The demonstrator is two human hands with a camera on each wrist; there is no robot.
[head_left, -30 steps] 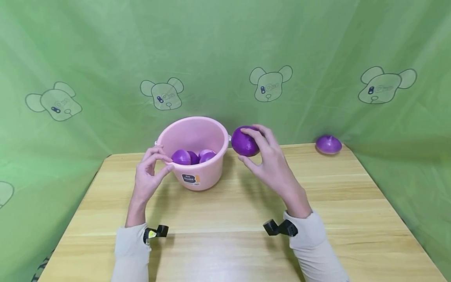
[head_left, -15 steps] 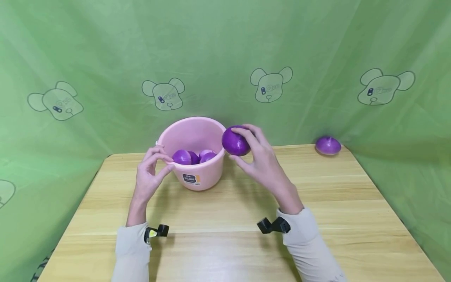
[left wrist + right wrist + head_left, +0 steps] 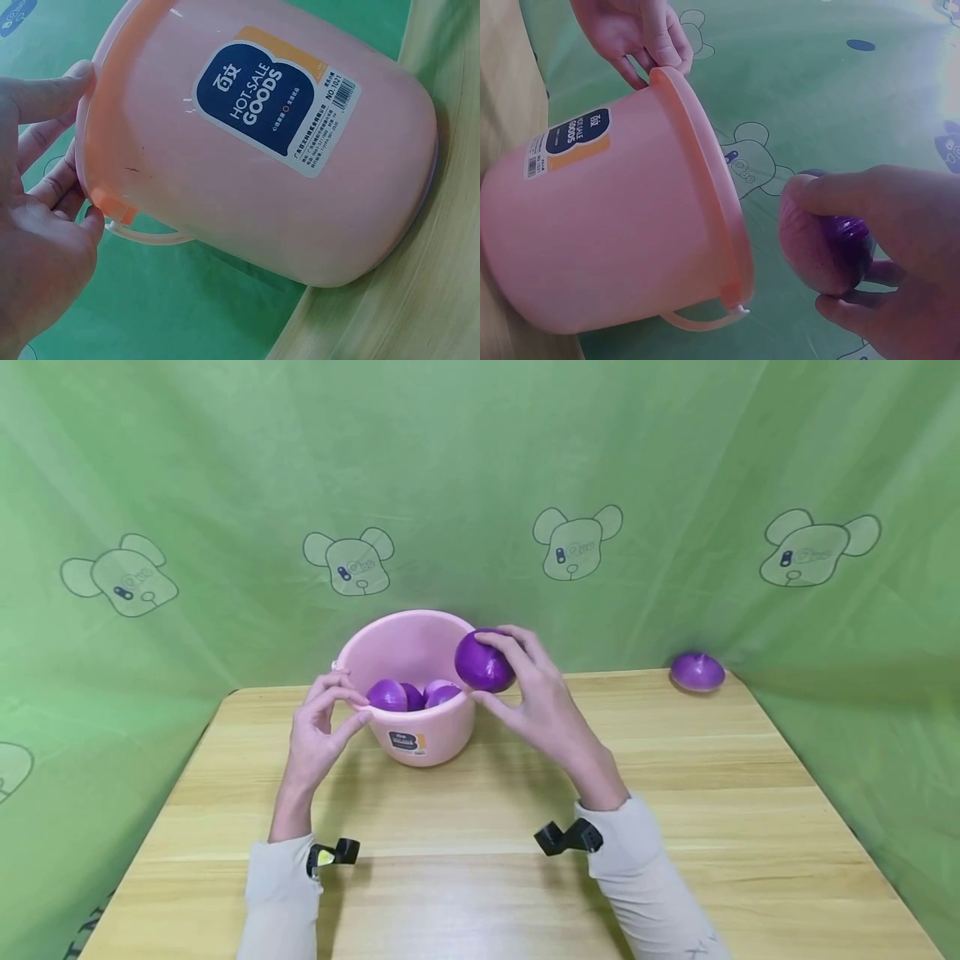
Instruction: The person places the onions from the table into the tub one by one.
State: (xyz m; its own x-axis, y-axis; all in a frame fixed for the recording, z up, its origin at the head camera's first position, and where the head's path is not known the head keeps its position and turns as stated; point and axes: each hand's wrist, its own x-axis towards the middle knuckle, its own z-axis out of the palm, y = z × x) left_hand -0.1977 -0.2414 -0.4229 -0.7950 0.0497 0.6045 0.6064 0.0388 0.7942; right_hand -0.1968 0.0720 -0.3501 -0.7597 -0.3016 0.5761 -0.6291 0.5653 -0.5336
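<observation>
A pink bucket (image 3: 431,739) stands upright near the back of the table, with several purple onions (image 3: 387,694) inside. My left hand (image 3: 318,727) pinches its rim at the near left, thumb outside and fingers over the edge; the left wrist view shows the bucket's label (image 3: 259,101) close by. My right hand (image 3: 543,702) holds a dark purple onion (image 3: 483,662) between thumb and fingers. In the head view this onion overlaps the bucket's right rim. From the right wrist, the held onion (image 3: 825,240) shows above the level of the rim, apart from it.
Another purple onion (image 3: 697,672) lies at the table's back right corner. Green cloth (image 3: 465,468) printed with bear heads hangs behind and at both sides of the wooden table (image 3: 450,893). The bucket's handle (image 3: 154,236) hangs down at its side.
My right hand has moved left with the onion, from beside the bucket to its right rim. The left hand stays at the rim, and the bucket has not moved.
</observation>
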